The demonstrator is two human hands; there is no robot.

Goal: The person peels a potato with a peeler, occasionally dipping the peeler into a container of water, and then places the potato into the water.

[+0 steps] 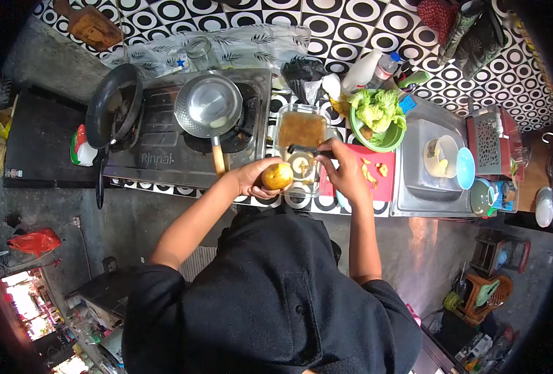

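Two hands: over glass dish (302, 132)
Left hand (253, 179): closed around potato (277, 176)
Right hand (345, 172): gripping knife (307, 149), just right of potato

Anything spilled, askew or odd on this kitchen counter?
Mostly orderly. Peel scraps lie loose on the red cutting board, and the dark pan sits tilted on the stove's left burner. The left hand holds a yellow potato.

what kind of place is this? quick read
Most likely a home kitchen counter. A two-burner gas stove carries a saucepan and a dark pan; nearby sits a green bowl of leafy greens. The left hand holds a yellow potato-like item.
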